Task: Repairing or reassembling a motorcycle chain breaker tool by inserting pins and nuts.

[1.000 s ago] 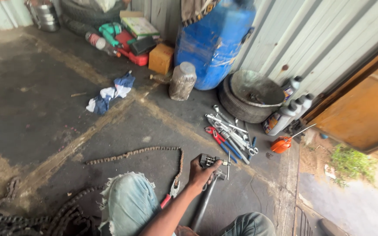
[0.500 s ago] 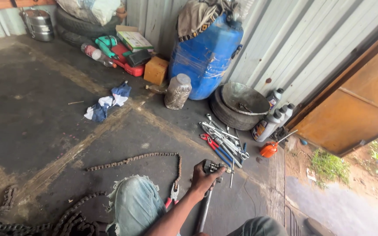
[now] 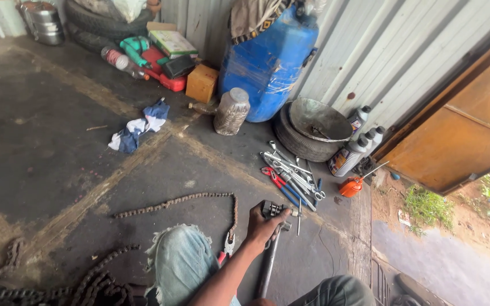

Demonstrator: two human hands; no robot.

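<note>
A heap of heavy chain (image 3: 58,286) lay at the far left on the concrete floor (image 3: 46,153), with a crumpled rag (image 3: 137,126) further back. A thinner chain (image 3: 188,199) ran toward red-handled pliers (image 3: 226,247) beside the person's knee (image 3: 180,260). One hand (image 3: 265,225), whether left or right could not be determined, was closed firmly around the head of a long metal tool (image 3: 269,258) lying on the floor. Spanners (image 3: 290,173) were spread just beyond, near a blue drum (image 3: 267,62) and oil bottles (image 3: 355,150).
</note>
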